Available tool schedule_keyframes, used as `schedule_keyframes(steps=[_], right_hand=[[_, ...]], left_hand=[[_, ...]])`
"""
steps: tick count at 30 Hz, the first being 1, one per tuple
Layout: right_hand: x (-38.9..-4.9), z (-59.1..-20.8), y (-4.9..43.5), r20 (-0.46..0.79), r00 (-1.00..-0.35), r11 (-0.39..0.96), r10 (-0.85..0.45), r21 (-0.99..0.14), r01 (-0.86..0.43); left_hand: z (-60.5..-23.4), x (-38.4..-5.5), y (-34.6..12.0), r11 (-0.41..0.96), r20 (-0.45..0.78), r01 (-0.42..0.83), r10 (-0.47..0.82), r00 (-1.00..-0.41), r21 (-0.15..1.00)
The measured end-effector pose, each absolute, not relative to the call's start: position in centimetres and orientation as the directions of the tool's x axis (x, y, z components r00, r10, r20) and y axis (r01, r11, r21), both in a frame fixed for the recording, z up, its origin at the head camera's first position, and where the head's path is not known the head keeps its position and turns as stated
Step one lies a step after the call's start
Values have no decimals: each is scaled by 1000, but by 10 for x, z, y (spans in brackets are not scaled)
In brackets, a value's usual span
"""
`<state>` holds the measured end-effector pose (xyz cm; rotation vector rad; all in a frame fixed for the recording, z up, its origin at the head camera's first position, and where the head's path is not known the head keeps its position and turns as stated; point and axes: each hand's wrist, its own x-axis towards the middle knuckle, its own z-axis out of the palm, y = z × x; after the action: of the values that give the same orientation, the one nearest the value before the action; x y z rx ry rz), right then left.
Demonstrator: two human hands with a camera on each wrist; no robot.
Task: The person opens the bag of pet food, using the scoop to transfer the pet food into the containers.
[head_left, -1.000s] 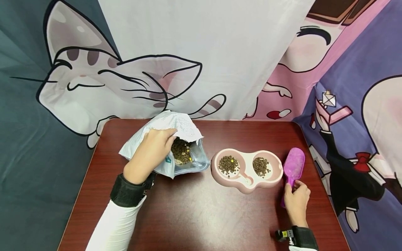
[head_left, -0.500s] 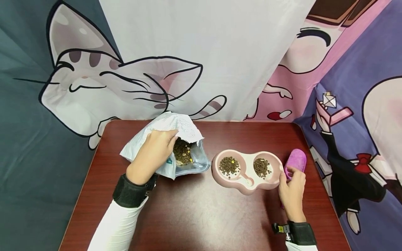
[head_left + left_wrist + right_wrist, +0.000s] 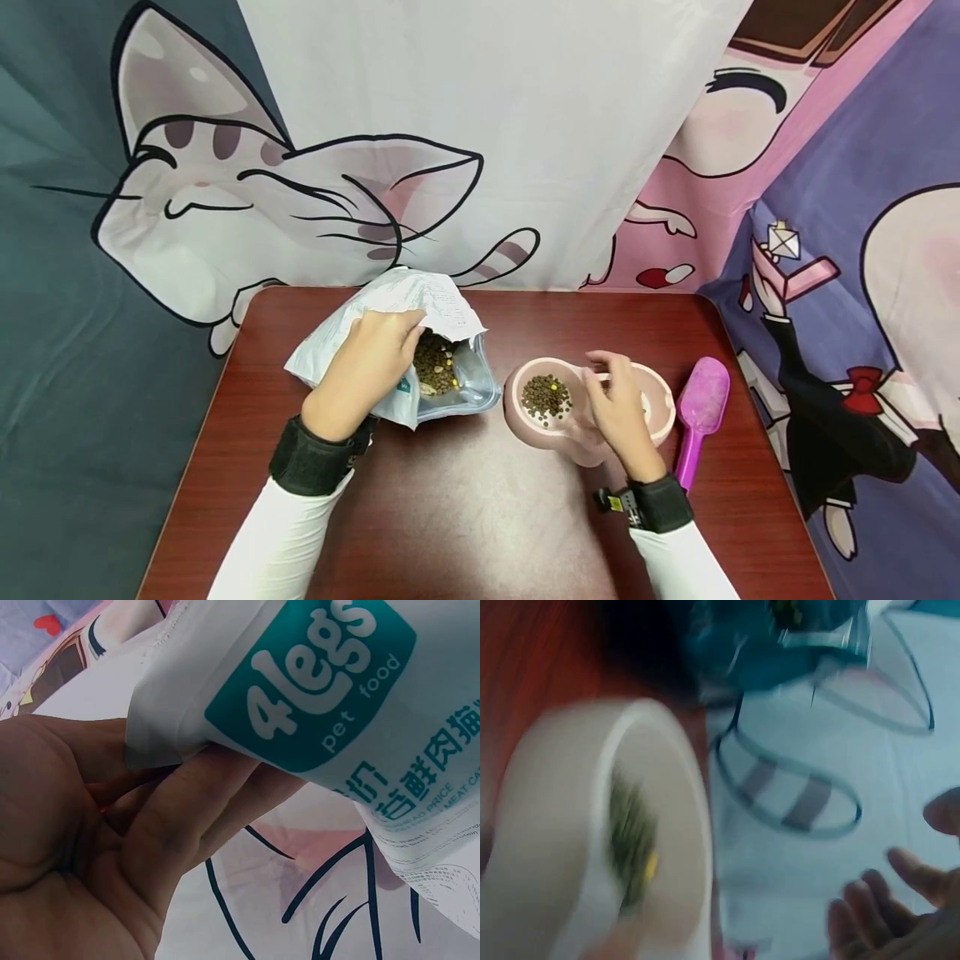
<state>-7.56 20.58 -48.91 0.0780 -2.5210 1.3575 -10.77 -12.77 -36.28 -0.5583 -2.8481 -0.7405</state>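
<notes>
At the back left of the table lies an opened pet food bag [image 3: 405, 287], labelled "4legs pet food" in the left wrist view. My left hand [image 3: 367, 354] pinches its edge between thumb and fingers. Brown kibble [image 3: 433, 364] shows in the bag's mouth. To its right stands a pink double pet bowl [image 3: 523, 429] with kibble [image 3: 546, 395] in the left dish. Over the bowl's right half hovers my right hand [image 3: 618, 408], fingers loosely bent and nothing in them; it hides much of the right dish. A purple scoop [image 3: 703, 408] lies right of the bowl.
The dark red wooden table [image 3: 480, 517] ends close behind the bag and bowl, where a printed cloth [image 3: 555, 150] hangs. Its right edge runs a short way beyond the scoop.
My right hand has left the scoop, which now lies by itself, and moved left over the double bowl. My left hand keeps its hold on the bag.
</notes>
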Motion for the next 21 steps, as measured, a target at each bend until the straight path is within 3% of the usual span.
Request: schedule_keyframes(steps=[6,12,21], right_hand=[[-95,-486,158,92,-982,551,-165,-818,-169],[-107,-492,120,-34,-947,382,-320,-919,-96],[-118,-505,97,179,-946,550,-269,-778,-304]], left_hand=[[-366,-108,-127,809,235,393,320,-918,437],[-367,-107,-128,813,245,391,312,-918,431],[-369,-107,-125,810,283,421,325,-902,408]])
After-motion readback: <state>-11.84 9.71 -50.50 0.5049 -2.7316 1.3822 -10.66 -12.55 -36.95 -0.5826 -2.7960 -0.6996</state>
